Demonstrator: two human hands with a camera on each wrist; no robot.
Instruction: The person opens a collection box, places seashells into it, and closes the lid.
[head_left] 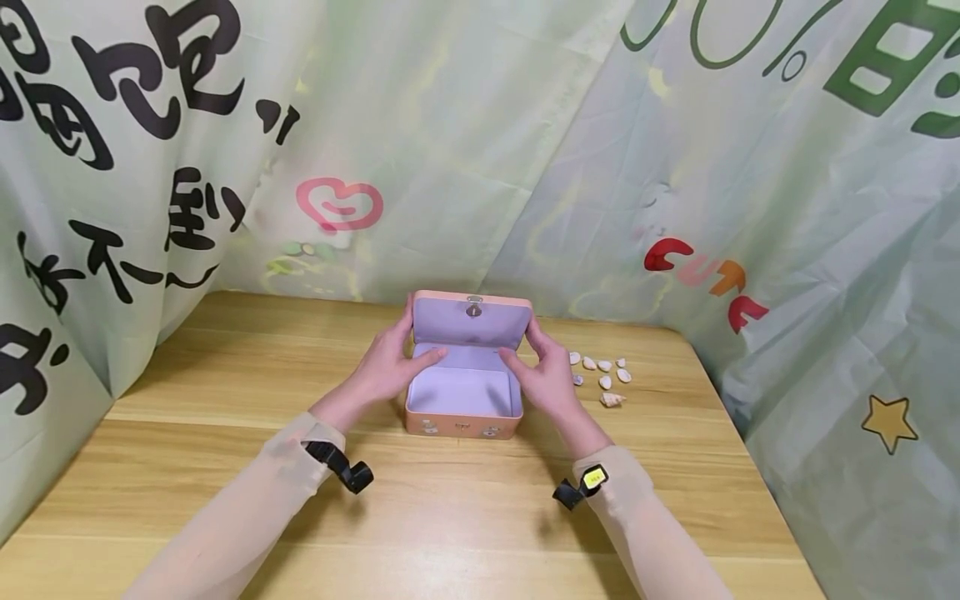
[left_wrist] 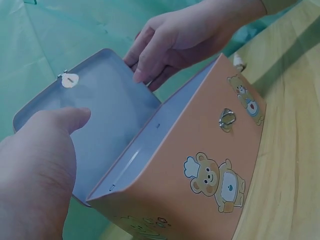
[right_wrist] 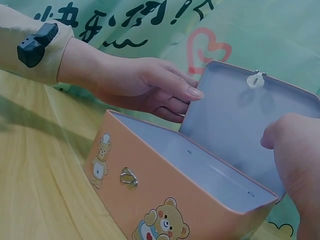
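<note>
A small orange tin box point(head_left: 462, 427) with printed bears stands on the table, its lid point(head_left: 472, 321) tilted up and back. The lilac inside shows nothing lying in it. My left hand point(head_left: 386, 362) holds the lid's left edge, thumb on the inner side and fingers at the edge. At the opposite edge my right hand point(head_left: 551, 375) holds the lid the same way, its thumb pointing inward. A metal clasp point(left_wrist: 227, 119) sits on the box front, and a round latch plate point(right_wrist: 255, 80) on the lid's rim.
Several small white shells lie in rows right of the box, with a pointed spiral shell point(head_left: 612, 400) nearest me. Behind the wooden table point(head_left: 450, 517) hangs a pale green printed curtain point(head_left: 450, 150), which also runs down both sides.
</note>
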